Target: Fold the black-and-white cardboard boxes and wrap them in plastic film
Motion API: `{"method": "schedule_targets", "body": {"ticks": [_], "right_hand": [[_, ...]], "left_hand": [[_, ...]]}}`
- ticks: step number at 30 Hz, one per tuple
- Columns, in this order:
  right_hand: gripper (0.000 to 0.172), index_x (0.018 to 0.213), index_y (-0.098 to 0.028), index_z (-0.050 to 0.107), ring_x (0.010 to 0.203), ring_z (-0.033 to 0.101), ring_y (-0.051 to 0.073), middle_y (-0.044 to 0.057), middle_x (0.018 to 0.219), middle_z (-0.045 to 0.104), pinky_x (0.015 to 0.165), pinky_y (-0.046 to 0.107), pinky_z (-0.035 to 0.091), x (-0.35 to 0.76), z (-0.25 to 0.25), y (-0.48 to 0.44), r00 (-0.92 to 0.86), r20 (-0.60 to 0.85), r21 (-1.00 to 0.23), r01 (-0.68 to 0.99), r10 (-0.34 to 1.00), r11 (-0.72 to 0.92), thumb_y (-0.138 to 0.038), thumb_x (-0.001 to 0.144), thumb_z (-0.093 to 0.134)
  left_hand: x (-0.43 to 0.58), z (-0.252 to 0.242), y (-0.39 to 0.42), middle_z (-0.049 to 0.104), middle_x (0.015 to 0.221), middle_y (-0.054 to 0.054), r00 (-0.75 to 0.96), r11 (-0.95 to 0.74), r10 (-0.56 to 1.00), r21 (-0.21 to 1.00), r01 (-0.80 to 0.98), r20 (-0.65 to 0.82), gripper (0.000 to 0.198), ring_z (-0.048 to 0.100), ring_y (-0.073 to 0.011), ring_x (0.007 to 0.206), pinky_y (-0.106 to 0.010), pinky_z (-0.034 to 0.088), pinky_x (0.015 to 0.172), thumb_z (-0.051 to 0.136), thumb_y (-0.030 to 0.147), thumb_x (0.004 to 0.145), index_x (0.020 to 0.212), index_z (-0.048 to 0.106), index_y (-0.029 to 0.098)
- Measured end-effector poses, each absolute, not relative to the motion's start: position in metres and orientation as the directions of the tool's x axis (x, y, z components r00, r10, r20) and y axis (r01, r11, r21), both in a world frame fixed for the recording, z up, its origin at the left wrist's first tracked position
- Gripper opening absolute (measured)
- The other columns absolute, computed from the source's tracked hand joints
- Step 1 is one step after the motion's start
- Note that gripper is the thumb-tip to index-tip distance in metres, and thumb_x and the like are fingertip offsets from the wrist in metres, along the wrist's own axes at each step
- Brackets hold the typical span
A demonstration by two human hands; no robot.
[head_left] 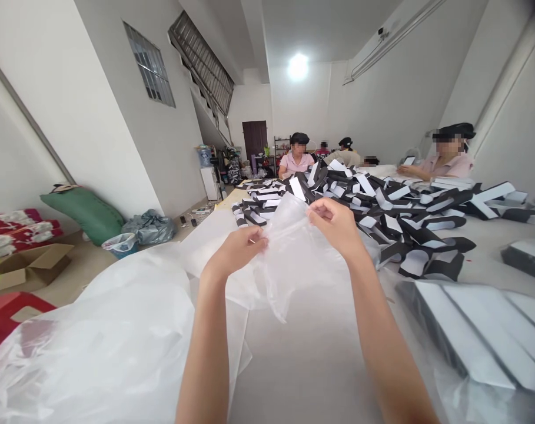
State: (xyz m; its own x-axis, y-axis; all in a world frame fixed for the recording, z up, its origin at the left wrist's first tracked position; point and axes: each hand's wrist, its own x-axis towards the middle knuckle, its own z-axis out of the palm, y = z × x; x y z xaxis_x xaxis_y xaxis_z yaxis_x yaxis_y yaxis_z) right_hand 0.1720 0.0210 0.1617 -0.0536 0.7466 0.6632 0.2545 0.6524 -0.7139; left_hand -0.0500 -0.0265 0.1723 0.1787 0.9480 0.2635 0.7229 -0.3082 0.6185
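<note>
A clear plastic bag (289, 253) hangs limp between my two hands above the table (302, 365). My left hand (238, 250) pinches its left edge between thumb and fingers. On the other side, my right hand (335, 224) is closed on the upper right edge. The bag looks flat, and nothing shows inside it. Just beyond my hands lies a big heap of black pieces with white bands (391, 218). Under and beside my left forearm spreads a large pile of clear plastic sheets or bags (130, 330).
Plastic-wrapped packs of white and black pieces (479, 335) lie at the right. One person (296, 159) sits behind the heap; another person (448, 156) at the right holds a phone. A red stool (15, 318), cardboard box (29, 265) and green sack (84, 212) stand at left.
</note>
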Motion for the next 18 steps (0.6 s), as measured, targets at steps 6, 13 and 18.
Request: {"method": "schedule_targets", "body": {"ticks": [6, 13, 18], "right_hand": [[0.032, 0.103, -0.022, 0.063, 0.085, 0.057, 0.019, 0.008, 0.111, 0.057, 0.076, 0.036, 0.047, 0.184, 0.167, 0.013, 0.106, 0.773, -0.578, 0.526, 0.626, 0.624, -0.04, 0.077, 0.061], [0.057, 0.129, -0.026, 0.047, 0.114, 0.052, 0.023, 0.007, 0.122, 0.057, 0.093, 0.041, 0.043, 0.191, 0.169, 0.007, -0.091, 0.721, -0.625, 0.345, 0.687, 0.7, -0.047, 0.078, 0.064], [0.036, 0.111, -0.024, 0.06, 0.097, 0.059, 0.018, 0.003, 0.101, 0.064, 0.082, 0.032, 0.047, 0.193, 0.174, -0.004, -0.215, 0.714, -0.657, 0.124, 0.666, 0.744, -0.042, 0.08, 0.065]], "left_hand": [[-0.042, 0.175, -0.034, 0.067, 0.088, 0.0, 0.13, -0.341, 0.893, 0.461, 0.819, 0.43, 0.016, 0.058, -0.0179, 0.081, -0.028, 0.042, 0.072, 0.044, 0.029, 0.083, 0.082, 0.058, 0.022], [-0.024, 0.187, -0.052, 0.065, 0.086, -0.001, 0.218, -0.529, 0.731, 0.335, 0.78, 0.646, 0.022, 0.058, -0.0159, 0.081, -0.026, 0.043, 0.073, 0.038, 0.011, 0.08, 0.082, 0.058, 0.02], [-0.017, 0.187, -0.056, 0.062, 0.086, -0.002, 0.236, -0.577, 0.663, 0.285, 0.765, 0.71, 0.02, 0.057, -0.0161, 0.08, -0.027, 0.043, 0.072, 0.038, 0.011, 0.083, 0.084, 0.055, 0.02]]}}
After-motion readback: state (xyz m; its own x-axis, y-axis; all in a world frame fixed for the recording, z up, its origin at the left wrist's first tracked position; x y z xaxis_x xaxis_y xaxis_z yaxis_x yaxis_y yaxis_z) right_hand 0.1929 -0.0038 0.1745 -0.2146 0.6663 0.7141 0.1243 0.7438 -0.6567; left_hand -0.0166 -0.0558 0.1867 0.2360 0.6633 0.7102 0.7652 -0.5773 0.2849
